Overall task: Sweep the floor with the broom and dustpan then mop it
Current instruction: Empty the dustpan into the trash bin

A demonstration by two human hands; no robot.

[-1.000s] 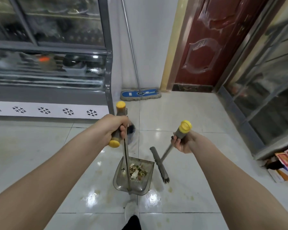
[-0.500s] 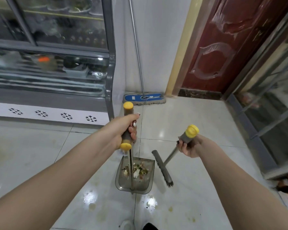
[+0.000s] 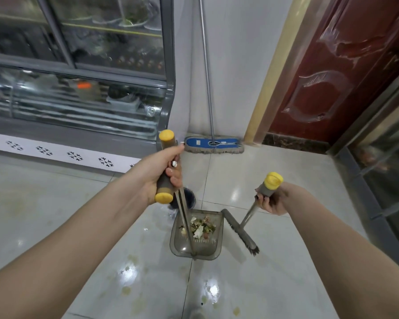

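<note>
My left hand (image 3: pixel 160 171) grips the grey, yellow-capped handle of the long-stemmed dustpan (image 3: pixel 197 246). The clear grey pan hangs low over the tiles and carries a pile of food scraps (image 3: pixel 200 226). My right hand (image 3: pixel 273 200) grips the yellow-capped handle of the broom (image 3: pixel 240 233), whose grey brush head sits just right of the pan. A flat mop (image 3: pixel 213 145) with a blue pad and a metal pole leans in the wall corner ahead.
A glass-fronted refrigerated display case (image 3: pixel 78 88) fills the left. A dark red door (image 3: pixel 332 72) stands at the right, with a glass cabinet (image 3: pixel 389 157) beside it. A dark floor drain (image 3: pixel 184 200) lies just beyond the dustpan. Yellowish stains (image 3: pixel 127 290) mark the glossy white tiles.
I have moved closer to the corner: the mop, the display case and the door loom larger. Both hands keep their grips, and the dustpan and broom travel forward with me.
</note>
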